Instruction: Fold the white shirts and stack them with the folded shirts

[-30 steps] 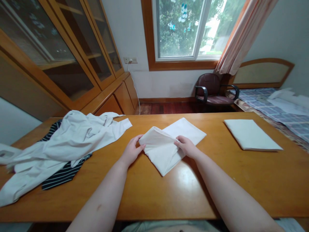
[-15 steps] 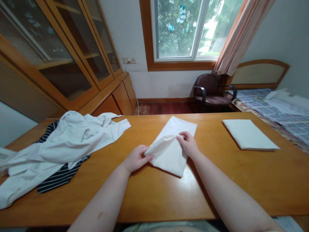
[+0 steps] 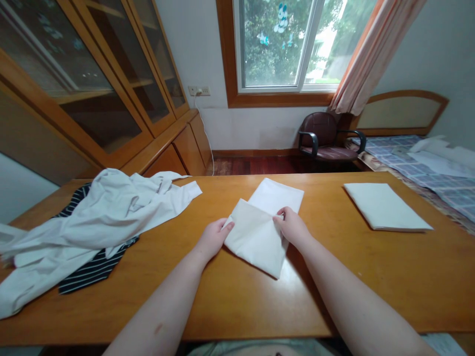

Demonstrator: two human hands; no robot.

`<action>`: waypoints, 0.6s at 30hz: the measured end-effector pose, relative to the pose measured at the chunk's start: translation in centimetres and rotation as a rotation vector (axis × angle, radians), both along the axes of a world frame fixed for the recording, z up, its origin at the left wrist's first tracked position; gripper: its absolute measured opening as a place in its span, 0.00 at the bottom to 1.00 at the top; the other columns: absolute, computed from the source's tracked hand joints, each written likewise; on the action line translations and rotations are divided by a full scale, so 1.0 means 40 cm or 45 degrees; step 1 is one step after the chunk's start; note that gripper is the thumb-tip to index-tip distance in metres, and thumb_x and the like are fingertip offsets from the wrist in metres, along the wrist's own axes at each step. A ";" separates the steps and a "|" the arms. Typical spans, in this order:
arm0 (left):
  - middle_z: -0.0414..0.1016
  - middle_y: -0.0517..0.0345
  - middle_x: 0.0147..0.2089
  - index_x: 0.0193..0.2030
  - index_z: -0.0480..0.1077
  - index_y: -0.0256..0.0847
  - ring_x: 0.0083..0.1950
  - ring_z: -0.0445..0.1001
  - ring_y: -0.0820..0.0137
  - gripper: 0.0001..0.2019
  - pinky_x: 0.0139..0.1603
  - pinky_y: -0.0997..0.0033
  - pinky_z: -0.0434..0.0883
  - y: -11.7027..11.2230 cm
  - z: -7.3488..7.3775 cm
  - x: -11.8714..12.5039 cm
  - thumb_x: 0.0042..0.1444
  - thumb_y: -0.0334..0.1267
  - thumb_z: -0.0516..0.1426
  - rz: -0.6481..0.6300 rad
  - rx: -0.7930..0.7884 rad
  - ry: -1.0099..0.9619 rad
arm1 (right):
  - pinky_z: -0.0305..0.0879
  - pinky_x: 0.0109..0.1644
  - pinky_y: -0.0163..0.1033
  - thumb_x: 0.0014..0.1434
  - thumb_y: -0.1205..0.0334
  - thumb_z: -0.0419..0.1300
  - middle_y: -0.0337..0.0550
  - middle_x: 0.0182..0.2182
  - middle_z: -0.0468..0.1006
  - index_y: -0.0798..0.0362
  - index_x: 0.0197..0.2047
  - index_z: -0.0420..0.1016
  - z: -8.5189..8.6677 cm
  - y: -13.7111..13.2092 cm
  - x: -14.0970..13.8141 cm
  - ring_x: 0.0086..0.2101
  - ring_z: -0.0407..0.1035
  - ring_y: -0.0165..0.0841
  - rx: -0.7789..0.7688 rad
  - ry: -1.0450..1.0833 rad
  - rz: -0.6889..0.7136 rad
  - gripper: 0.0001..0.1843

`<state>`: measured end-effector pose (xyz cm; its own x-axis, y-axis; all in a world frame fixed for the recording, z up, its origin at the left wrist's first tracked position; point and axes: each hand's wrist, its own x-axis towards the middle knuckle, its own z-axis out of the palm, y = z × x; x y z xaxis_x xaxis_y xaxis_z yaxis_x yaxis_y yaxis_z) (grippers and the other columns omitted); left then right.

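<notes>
A white cloth [image 3: 260, 225] lies half folded in the middle of the wooden table [image 3: 371, 277], its near flap turned over the far part. My left hand [image 3: 215, 237] pinches the flap's left edge, fingers closed on the fabric. My right hand [image 3: 293, 226] grips the flap's right edge near the fold. Both forearms reach in from the near edge.
A heap of white garments [image 3: 92, 217] over a dark striped one [image 3: 94, 267] covers the table's left side. A folded white cloth [image 3: 386, 206] lies at the right. Beyond stand a glass-door cabinet [image 3: 96, 89], an armchair [image 3: 324, 138], a window and a bed [image 3: 434, 163].
The cloth was turned from lying slantwise to pointing away from me. Both hands carried the raised near flap forward and laid it flatter over the far half.
</notes>
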<state>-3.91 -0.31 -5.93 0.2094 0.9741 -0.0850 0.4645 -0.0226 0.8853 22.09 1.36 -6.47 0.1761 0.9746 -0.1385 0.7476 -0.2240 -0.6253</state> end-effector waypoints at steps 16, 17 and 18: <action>0.75 0.55 0.29 0.37 0.71 0.41 0.32 0.73 0.66 0.14 0.30 0.72 0.62 0.011 -0.003 0.018 0.54 0.49 0.54 0.286 0.026 0.608 | 0.51 0.27 0.35 0.44 0.68 0.53 0.38 0.21 0.67 0.51 0.24 0.61 -0.028 0.027 0.020 0.25 0.60 0.30 -0.066 0.343 -0.013 0.03; 0.75 0.55 0.30 0.36 0.71 0.41 0.32 0.73 0.65 0.15 0.30 0.72 0.62 0.010 -0.002 0.018 0.54 0.50 0.53 0.283 0.016 0.622 | 0.51 0.26 0.35 0.43 0.68 0.53 0.37 0.20 0.66 0.52 0.23 0.60 -0.026 0.028 0.024 0.23 0.59 0.29 -0.105 0.399 0.002 0.03; 0.75 0.54 0.31 0.35 0.71 0.41 0.33 0.73 0.65 0.15 0.30 0.71 0.62 0.010 -0.001 0.018 0.54 0.50 0.53 0.281 0.007 0.635 | 0.51 0.25 0.34 0.42 0.69 0.53 0.37 0.19 0.65 0.52 0.22 0.60 -0.023 0.029 0.029 0.22 0.58 0.28 -0.149 0.455 0.033 0.03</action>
